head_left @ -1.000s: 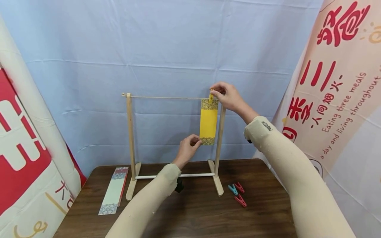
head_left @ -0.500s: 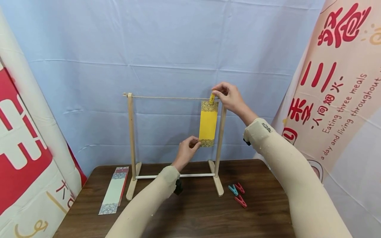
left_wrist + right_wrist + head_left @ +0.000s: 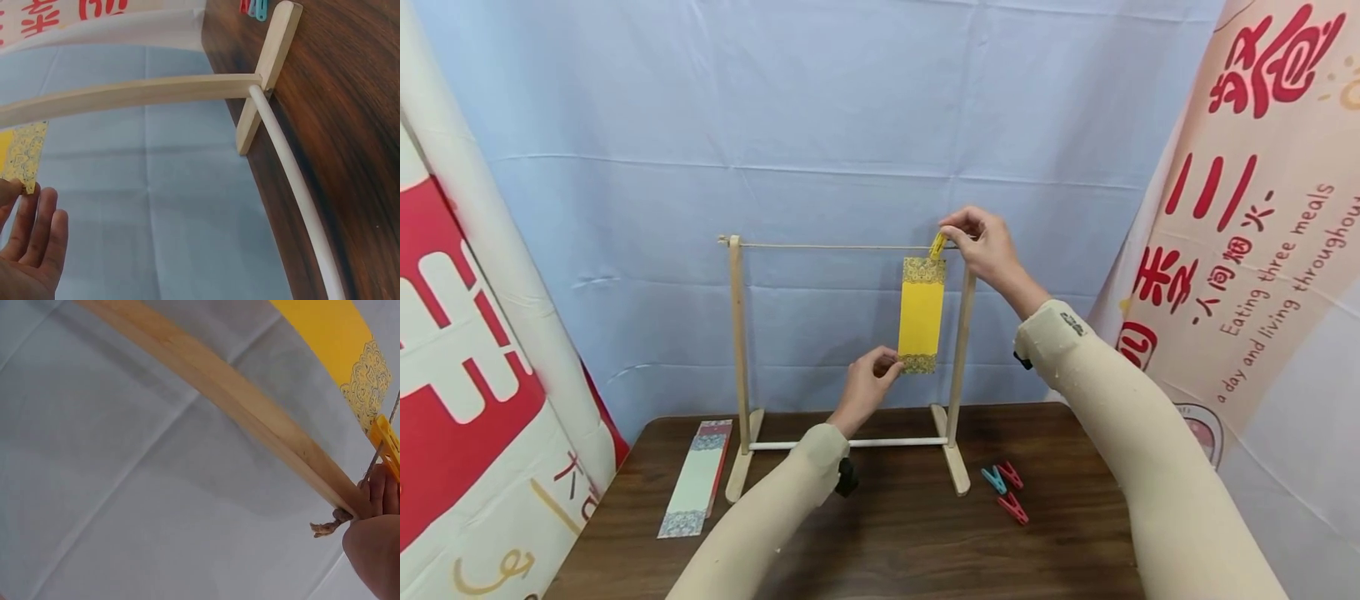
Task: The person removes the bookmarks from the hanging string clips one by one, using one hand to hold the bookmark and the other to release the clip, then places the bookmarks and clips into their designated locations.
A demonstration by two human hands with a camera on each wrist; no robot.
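Note:
A yellow paper strip (image 3: 919, 317) with lace-patterned ends hangs near the right end of a string (image 3: 835, 246) on a wooden rack. My left hand (image 3: 867, 383) pinches its lower left corner between thumb and fingers; the left wrist view shows that patterned corner (image 3: 25, 150) at the fingertips. At the top, my right hand (image 3: 988, 246) pinches the handles of a yellow clothespin (image 3: 937, 245), which leans right. In the right wrist view the clothespin (image 3: 380, 432) sits where string and patterned end meet. The strip's top edge shows just below the string in the head view.
The rack's right post (image 3: 961, 358) stands beside the strip, its left post (image 3: 740, 342) farther off. A pale green strip (image 3: 694, 479) overlaps others on the table's left. Red and blue clothespins (image 3: 1011, 508) lie right of the rack. A cloth backdrop (image 3: 842, 100) hangs behind.
The strip has come down slightly below the string and shifted left relative to the rack. The yellow clothespin has tilted further right. Both hands keep their pinch.

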